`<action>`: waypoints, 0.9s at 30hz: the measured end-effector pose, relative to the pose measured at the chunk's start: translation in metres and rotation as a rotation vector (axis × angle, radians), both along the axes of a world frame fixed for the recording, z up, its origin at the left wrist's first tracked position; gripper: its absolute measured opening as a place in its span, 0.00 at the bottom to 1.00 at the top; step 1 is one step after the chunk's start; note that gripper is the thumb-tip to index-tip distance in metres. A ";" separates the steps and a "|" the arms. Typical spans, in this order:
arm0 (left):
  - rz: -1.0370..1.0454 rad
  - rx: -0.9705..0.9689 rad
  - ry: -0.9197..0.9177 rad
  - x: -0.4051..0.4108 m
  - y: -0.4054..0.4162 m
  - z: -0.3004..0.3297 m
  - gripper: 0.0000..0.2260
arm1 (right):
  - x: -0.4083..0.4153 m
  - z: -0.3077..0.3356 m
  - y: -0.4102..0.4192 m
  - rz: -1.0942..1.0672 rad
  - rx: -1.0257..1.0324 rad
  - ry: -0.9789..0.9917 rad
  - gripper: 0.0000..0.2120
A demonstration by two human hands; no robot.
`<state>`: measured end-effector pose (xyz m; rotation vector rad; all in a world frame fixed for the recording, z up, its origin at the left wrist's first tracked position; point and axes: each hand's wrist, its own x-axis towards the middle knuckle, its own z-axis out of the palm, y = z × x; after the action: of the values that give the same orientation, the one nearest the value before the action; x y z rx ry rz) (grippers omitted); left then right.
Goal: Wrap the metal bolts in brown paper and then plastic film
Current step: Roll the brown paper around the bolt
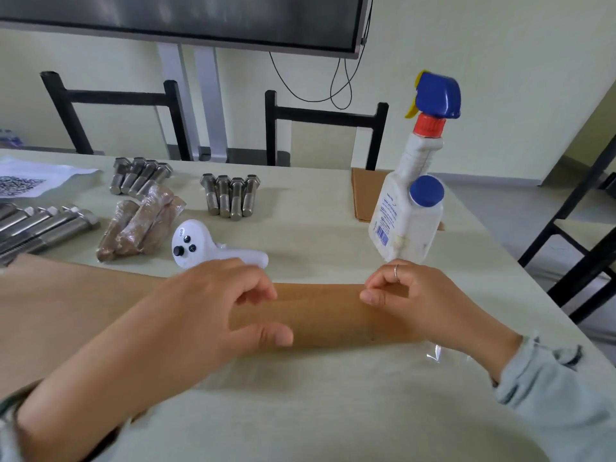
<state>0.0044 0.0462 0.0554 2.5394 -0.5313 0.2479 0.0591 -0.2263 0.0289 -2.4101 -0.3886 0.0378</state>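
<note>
A brown tube, the roll of plastic film [326, 315], lies across the table in front of me. My left hand [206, 315] grips its left part, fingers curled over the top and thumb at the front. My right hand [430, 305] curls over its right end, thumb and forefinger pinched together at the roll's surface. Clear film [433, 353] shows near the right wrist. A brown paper sheet [66, 311] lies under my left forearm. Bare metal bolts lie in groups [230, 196], [140, 176], and larger ones [43, 225] at the left. Several wrapped bolts [143, 225] lie beside them.
A white handheld controller [206, 245] lies just beyond the roll. A white spray bottle [410, 208] with a blue head stands close behind my right hand, with a cardboard piece [363, 191] behind it. A printed sheet [33, 178] lies far left. Black chairs [326, 118] stand behind the table.
</note>
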 end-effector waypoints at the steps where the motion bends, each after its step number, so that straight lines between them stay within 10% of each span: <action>1: 0.006 0.049 0.040 0.001 -0.002 -0.002 0.29 | 0.001 -0.003 0.000 0.003 -0.030 -0.007 0.05; 9: -0.087 0.338 -0.443 -0.003 -0.057 -0.026 0.03 | 0.002 -0.018 0.004 0.086 -0.225 -0.151 0.06; 21: -0.078 0.454 -0.399 0.012 -0.055 -0.044 0.13 | 0.005 -0.022 0.004 0.095 -0.264 -0.178 0.08; 27: -0.087 0.434 -0.448 0.016 -0.053 -0.050 0.12 | 0.006 -0.020 -0.004 0.021 -0.366 -0.026 0.29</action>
<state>0.0206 -0.0072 0.0051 2.8727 -0.9516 0.7513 0.0648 -0.2299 0.0085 -2.7698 -0.4510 0.0943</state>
